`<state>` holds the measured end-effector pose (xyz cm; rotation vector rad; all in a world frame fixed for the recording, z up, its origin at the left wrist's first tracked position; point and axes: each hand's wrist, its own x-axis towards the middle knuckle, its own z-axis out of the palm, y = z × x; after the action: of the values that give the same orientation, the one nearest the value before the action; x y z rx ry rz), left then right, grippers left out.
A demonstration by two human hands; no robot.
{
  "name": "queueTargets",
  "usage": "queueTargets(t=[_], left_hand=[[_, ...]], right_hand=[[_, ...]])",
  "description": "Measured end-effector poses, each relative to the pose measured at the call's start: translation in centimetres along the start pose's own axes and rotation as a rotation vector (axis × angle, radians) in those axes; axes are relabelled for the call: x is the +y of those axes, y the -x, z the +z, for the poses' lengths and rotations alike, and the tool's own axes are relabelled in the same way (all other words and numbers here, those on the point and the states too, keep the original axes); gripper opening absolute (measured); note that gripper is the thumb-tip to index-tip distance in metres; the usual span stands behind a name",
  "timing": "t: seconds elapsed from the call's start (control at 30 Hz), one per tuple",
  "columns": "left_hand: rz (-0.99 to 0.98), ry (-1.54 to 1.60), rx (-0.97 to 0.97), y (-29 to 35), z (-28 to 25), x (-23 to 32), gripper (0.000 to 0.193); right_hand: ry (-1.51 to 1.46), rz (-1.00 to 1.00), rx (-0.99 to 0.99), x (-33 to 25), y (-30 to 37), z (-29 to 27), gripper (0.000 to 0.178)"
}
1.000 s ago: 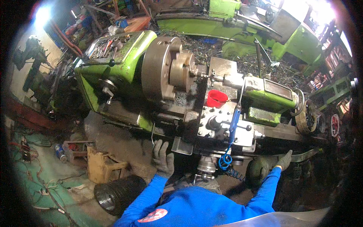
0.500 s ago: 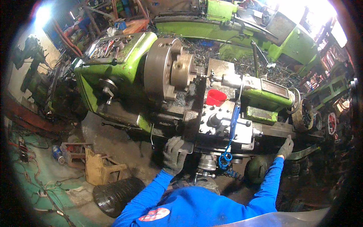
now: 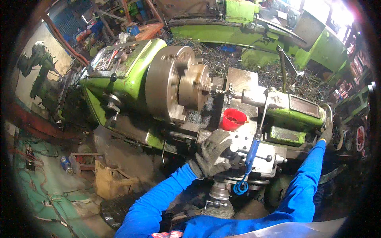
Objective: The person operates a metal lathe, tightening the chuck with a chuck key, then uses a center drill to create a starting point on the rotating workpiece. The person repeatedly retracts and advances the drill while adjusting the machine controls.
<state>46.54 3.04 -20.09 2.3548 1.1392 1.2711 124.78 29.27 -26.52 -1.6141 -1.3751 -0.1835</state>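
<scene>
My left hand, in a dark grey glove, hovers at the left side of the lathe's tool post. Its fingers are bent and apart, with nothing visible in them. My right hand, gloved too, is at the rim of the tailstock handwheel and looks closed on it; the fingers are partly hidden. A large steel chuck holds a round metal workpiece, both smeared by rotation. The tailstock points a tool at the workpiece. A red cup stands behind the tool post.
A blue air gun with a coiled hose lies across the tool post. Loose tools cover the green headstock. Metal chips lie heaped behind the lathe. On the floor at left are a cut yellowish container, a can and cables.
My left hand has risen from the carriage front to beside the tool post. My right hand has moved right and up to the tailstock handwheel. The view has shifted slightly.
</scene>
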Motion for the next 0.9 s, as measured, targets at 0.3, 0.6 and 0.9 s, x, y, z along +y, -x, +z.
queueTargets(t=[0.3,0.6,0.9], left_hand=[[-0.165,0.007,-0.012,0.3,-0.3,0.5,0.085],[-0.122,0.054,0.091,-0.3,-0.4,0.3,0.063],[-0.119,0.195,0.161,-0.1,0.8,-0.2,0.054]], right_hand=[[-0.696,0.866,-0.071,-9.3,0.3,5.7,0.082],[-0.369,0.56,0.14,2.6,-1.1,3.0,0.077],[-0.862,0.834,0.237,-0.8,-0.4,6.1,0.066]])
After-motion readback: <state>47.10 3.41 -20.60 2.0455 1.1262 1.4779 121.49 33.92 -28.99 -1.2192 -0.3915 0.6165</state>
